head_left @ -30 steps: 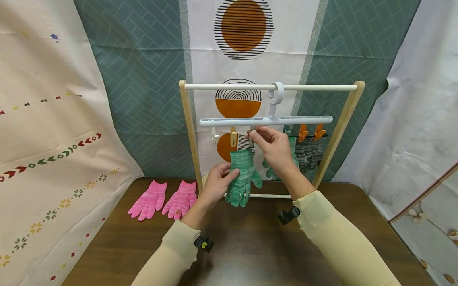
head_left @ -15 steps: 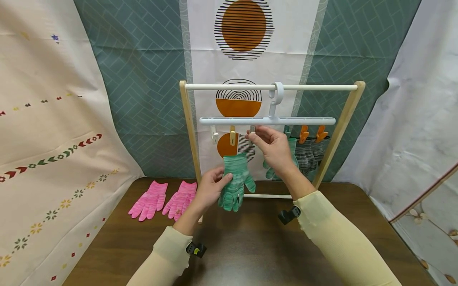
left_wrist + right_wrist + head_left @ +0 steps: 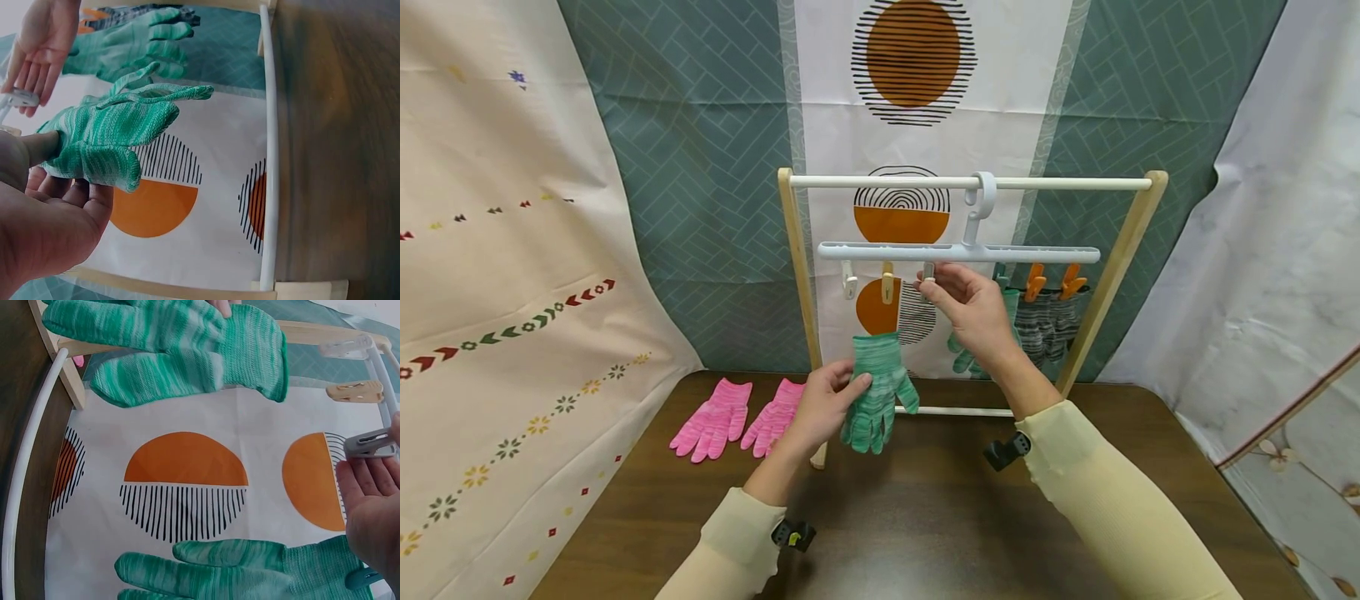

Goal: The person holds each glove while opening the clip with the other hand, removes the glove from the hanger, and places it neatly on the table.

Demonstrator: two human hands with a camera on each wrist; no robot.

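My left hand [image 3: 827,407] pinches a green striped knit glove [image 3: 880,387] by its side, thumb in front. The glove's cuff points up and its fingers hang down, below and left of the clips. My right hand [image 3: 973,312] pinches a grey clothespin [image 3: 369,445] that hangs from the white hanger [image 3: 910,252]; nothing is in its jaws. Left of it hang a beige clothespin [image 3: 887,285] and a white clothespin [image 3: 849,282]. Behind my right hand, a second green glove [image 3: 250,575] hangs from a teal clothespin [image 3: 362,578].
The hanger hooks over the top rod of a wooden rack [image 3: 1120,283]. Orange clothespins [image 3: 1035,283] hold dark grey knit gloves [image 3: 1047,325] at its right end. Two pink gloves, one of them the left pink glove [image 3: 713,421], lie on the brown table [image 3: 925,517].
My left hand has drawn the green glove down and left, away from the grey clothespin. My right hand stays on that clothespin.
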